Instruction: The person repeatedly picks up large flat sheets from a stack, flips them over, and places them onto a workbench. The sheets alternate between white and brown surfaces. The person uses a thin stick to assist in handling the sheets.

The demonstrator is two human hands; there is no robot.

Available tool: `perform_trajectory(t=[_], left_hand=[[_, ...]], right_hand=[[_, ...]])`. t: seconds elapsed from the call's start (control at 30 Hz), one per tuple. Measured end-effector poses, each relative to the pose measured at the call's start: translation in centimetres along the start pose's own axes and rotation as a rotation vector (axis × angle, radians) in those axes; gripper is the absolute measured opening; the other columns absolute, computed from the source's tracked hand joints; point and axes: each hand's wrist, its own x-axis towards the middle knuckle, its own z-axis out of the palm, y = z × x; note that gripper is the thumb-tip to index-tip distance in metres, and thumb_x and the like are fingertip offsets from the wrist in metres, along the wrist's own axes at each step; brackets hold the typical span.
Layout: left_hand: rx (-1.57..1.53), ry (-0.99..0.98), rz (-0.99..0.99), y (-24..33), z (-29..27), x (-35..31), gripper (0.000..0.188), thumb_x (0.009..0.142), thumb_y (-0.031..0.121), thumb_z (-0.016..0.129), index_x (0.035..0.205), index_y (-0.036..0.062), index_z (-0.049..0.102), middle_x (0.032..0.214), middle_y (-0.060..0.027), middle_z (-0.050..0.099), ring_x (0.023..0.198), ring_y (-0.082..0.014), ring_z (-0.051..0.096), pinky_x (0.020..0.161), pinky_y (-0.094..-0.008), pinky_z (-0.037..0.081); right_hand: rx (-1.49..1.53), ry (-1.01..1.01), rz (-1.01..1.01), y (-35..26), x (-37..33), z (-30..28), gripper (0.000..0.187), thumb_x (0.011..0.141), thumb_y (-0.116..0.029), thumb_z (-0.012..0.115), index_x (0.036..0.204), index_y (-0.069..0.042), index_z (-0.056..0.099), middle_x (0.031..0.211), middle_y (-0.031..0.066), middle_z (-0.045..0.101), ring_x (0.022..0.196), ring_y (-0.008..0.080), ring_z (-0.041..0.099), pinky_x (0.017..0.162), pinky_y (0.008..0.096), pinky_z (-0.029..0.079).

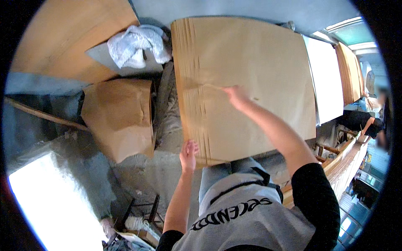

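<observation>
A large stack of brown paper sheets (255, 83) lies before me, its left edges fanned out in narrow overlapping steps. My right hand (238, 97) is over the middle of the stack, closed around a thin, pale stick-like tool (214, 87). The tool points left toward the stepped edges; motion blurs its far end, so its kind is unclear. Beside the near left corner of the stack is my left hand (189, 154), fingers loosely bent and a little apart. Nothing shows in it, and whether it touches the paper is hard to tell.
Left of the stack are a folded brown sheet (119, 113) and a crumpled white cloth (136, 44). White sheets (324, 77) and another brown stack (349, 73) lie to the right. Farther right, another person's arm (368, 125) reaches over a long wooden bench (341, 167).
</observation>
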Motion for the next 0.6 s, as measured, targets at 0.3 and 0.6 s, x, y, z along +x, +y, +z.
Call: perform_trajectory(t=[0.3, 0.6], left_hand=[[-0.136, -0.003, 0.006, 1.6, 1.9, 2.3, 0.023, 0.086, 0.023, 0.049, 0.099, 0.0044, 0.049, 0.09, -0.0066, 0.056, 0.079, -0.0145, 0.056, 0.071, -0.0283, 0.049], [-0.045, -0.014, -0.011, 0.6, 2.5, 3.8, 0.022, 0.086, 0.025, 0.048, 0.101, 0.009, 0.047, 0.095, -0.0014, 0.053, 0.09, -0.0125, 0.051, 0.075, -0.0314, 0.047]], right_hand=[[-0.191, -0.149, 0.039, -5.3, -2.0, -4.4, 0.037, 0.075, -0.007, 0.046, 0.104, -0.027, 0.058, 0.074, 0.0058, 0.06, 0.064, 0.0222, 0.058, 0.053, 0.0367, 0.045], [0.07, -0.104, 0.226, -4.0, -5.9, -6.6, 0.028, 0.081, -0.015, 0.046, 0.105, -0.026, 0.056, 0.071, 0.0077, 0.059, 0.062, 0.023, 0.057, 0.052, 0.0354, 0.044]])
